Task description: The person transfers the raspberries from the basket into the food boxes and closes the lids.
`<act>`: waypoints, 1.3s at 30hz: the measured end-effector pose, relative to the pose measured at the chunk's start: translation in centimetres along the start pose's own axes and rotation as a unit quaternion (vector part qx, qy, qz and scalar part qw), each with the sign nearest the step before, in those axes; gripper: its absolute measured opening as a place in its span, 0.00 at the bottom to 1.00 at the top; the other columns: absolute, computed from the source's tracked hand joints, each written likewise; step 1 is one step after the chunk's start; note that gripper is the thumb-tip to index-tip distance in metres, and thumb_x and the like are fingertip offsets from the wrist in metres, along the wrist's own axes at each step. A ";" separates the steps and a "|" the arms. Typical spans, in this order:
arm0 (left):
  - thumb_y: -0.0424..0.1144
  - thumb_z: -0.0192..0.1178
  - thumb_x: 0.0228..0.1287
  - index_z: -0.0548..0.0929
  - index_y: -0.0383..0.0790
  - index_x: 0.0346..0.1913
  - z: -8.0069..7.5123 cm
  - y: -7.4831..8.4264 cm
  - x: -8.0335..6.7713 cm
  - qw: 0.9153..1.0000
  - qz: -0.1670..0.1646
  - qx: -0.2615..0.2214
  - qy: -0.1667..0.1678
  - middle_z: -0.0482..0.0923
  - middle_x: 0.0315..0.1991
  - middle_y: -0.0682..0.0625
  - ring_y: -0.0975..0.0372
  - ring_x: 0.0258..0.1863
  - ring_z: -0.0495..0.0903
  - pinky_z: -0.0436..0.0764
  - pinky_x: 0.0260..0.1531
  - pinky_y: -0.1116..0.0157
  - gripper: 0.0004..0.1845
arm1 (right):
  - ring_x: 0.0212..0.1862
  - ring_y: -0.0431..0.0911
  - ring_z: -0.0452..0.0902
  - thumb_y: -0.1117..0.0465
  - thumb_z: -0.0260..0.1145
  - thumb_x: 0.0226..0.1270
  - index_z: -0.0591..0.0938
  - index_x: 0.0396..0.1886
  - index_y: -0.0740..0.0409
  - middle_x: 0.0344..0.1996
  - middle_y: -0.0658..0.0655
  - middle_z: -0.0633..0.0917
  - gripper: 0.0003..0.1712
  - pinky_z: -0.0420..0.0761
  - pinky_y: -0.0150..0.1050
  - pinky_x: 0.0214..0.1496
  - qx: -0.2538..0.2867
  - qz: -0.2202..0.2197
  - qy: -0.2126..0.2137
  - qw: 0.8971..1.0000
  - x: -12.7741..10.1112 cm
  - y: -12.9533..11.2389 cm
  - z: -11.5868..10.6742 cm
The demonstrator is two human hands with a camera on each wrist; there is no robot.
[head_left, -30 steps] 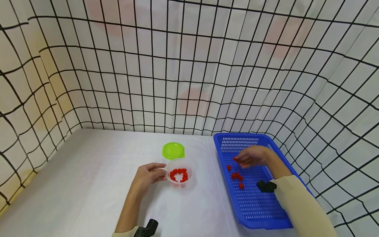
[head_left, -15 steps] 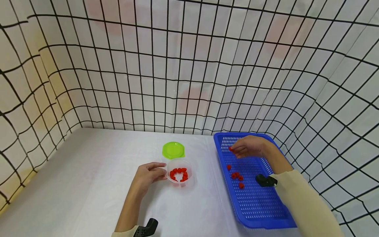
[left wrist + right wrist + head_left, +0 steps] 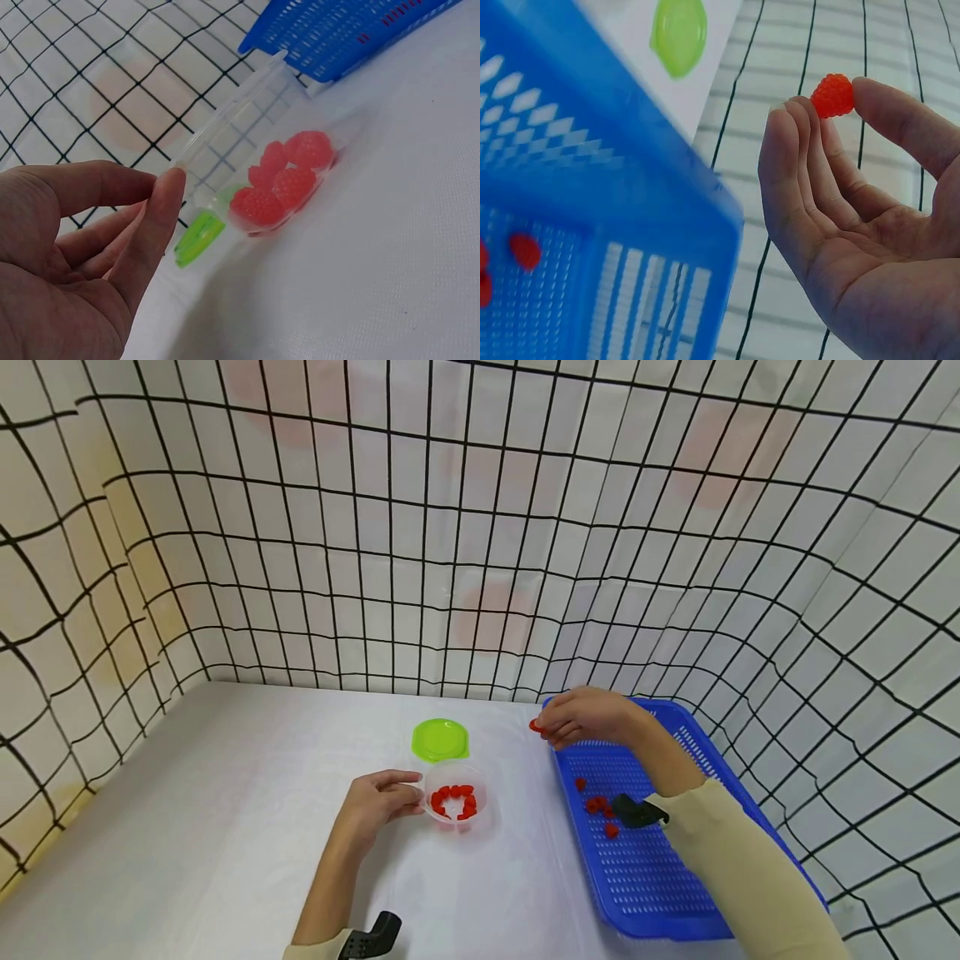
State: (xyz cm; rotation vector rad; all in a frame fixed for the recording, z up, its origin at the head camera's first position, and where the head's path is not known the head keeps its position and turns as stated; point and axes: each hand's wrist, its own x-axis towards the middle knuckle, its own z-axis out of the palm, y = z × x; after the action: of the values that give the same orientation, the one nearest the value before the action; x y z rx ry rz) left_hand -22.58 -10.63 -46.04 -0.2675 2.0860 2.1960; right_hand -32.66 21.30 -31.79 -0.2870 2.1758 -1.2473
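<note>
The right hand (image 3: 581, 718) is pinching a raspberry (image 3: 832, 95) in its grip above the blue basket's (image 3: 697, 922) corner; the left hand (image 3: 372, 806) is grasping the clear cup (image 3: 456, 797). Next, likely carrying it across and releasing over the cup.

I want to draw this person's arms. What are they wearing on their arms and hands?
Both hands are bare: no gloves on the left hand or the right hand. Each arm has a long cream sleeve pushed back from the wrist, with a small black device strapped near each cuff.

A staged test booth: grid-printed backdrop (image 3: 480, 527), white tabletop (image 3: 225, 827).
</note>
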 end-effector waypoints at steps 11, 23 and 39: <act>0.29 0.66 0.65 0.86 0.29 0.51 0.1 0.1 0.1 1.000 0.004 0.000 0.000 0.88 0.36 0.39 0.55 0.29 0.89 0.89 0.39 0.64 0.13 | 0.36 0.49 0.85 0.61 0.68 0.67 0.85 0.44 0.67 0.38 0.59 0.88 0.13 0.89 0.43 0.48 -0.032 0.014 -0.014 0.999 2.2 -1.2 4.7; 0.28 0.66 0.65 0.86 0.29 0.51 0.0 0.0 -0.1 1.000 0.003 0.001 0.004 0.88 0.36 0.40 0.55 0.30 0.89 0.89 0.39 0.64 0.13 | 0.43 0.54 0.86 0.60 0.70 0.64 0.87 0.44 0.64 0.48 0.68 0.87 0.13 0.89 0.43 0.50 -0.062 0.040 -0.049 0.996 4.4 -0.8 8.9; 0.28 0.65 0.65 0.86 0.29 0.51 0.0 0.1 -0.1 1.000 0.002 0.002 0.006 0.89 0.36 0.40 0.55 0.30 0.89 0.90 0.38 0.63 0.13 | 0.48 0.60 0.85 0.61 0.69 0.64 0.86 0.43 0.64 0.44 0.66 0.88 0.11 0.89 0.39 0.48 -0.049 0.067 -0.019 0.996 5.7 0.0 11.1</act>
State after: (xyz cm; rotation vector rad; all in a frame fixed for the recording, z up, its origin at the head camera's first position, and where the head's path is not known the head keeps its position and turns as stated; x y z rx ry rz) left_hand -22.55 -10.58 -45.95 -0.2781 2.0998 2.1970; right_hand -30.52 10.79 -38.21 -0.1987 2.1879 -1.0551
